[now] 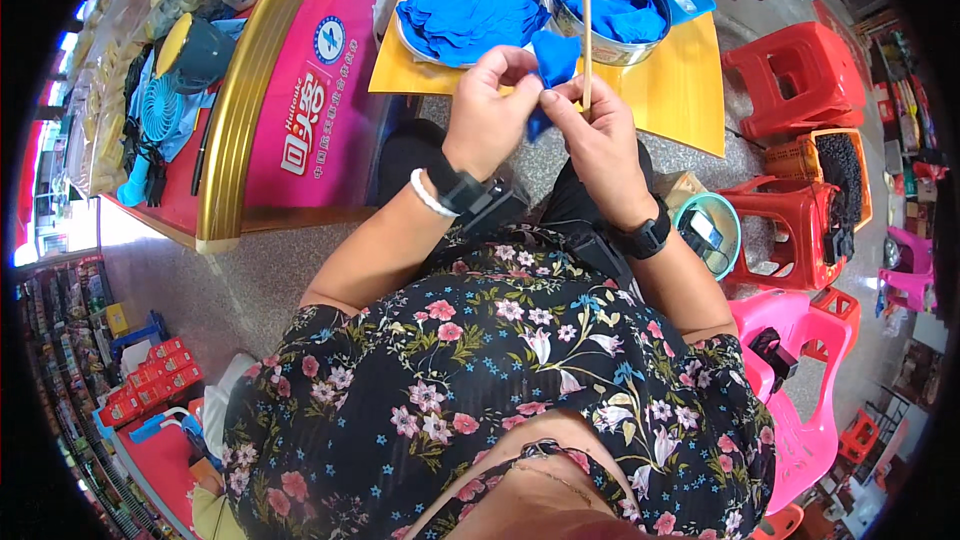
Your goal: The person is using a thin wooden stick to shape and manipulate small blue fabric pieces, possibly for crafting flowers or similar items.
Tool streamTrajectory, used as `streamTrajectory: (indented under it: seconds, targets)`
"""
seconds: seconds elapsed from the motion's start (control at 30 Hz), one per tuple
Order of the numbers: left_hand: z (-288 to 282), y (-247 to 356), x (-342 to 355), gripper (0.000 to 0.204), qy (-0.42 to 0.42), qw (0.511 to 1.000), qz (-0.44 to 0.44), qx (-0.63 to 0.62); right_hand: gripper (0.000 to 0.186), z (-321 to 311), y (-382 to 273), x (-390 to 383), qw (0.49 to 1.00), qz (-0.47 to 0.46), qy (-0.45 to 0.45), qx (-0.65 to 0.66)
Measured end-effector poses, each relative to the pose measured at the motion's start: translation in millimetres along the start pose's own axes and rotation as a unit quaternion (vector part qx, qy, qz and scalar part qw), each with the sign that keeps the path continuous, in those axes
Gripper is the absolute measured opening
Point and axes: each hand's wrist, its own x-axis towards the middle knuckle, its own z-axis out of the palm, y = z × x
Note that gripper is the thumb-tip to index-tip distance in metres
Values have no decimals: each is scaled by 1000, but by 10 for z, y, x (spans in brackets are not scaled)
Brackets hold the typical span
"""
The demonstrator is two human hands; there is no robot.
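Observation:
A small piece of blue cloth [557, 53] is bunched between my two hands over the near edge of the yellow table [668, 100]. My left hand [490, 115] pinches its left side with thumb and fingers. On the other side, my right hand [600, 130] grips the cloth and also a thin wooden stick [586, 15], which stands up from its fingers. Something small and yellow shows at the fingers, too covered to name. Just beyond, a pile of flat blue cloth pieces [475, 10] lies on a white plate [413, 48]. A round tin [628, 54] beside it holds more folded blue pieces.
A blue plastic basket [697, 2] stands behind the tin. At left runs a pink counter with a gold edge [235, 110]. Red stools [790, 75], a pink chair [805, 430] and a light green bin [722, 215] stand at my right.

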Motion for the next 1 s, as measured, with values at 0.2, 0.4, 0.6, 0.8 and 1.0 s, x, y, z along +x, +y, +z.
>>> streamTrajectory:
  seconds: [0.2, 0.4, 0.6, 0.8, 1.0]
  targets:
    - [-12, -11, 1, 12, -15, 975, -94, -199, 11, -31, -40, -15, 999, 2, -51, -7]
    - [-100, 8, 46, 18, -50, 984, 148, 88, 13, -78, -4, -39, 997, -13, -78, -8]
    - [-110, 120, -17, 14, -124, 975, -26, -180, 14, -73, -277, 33, 991, -101, 83, 11]
    - [-90, 124, -93, 14, -104, 972, -36, -207, 14, -141, -298, 11, 998, 5, -44, 43]
    - [-111, 173, -131, 15, -104, 937, -95, -320, 15, -124, -255, -23, 993, 23, -89, 72]
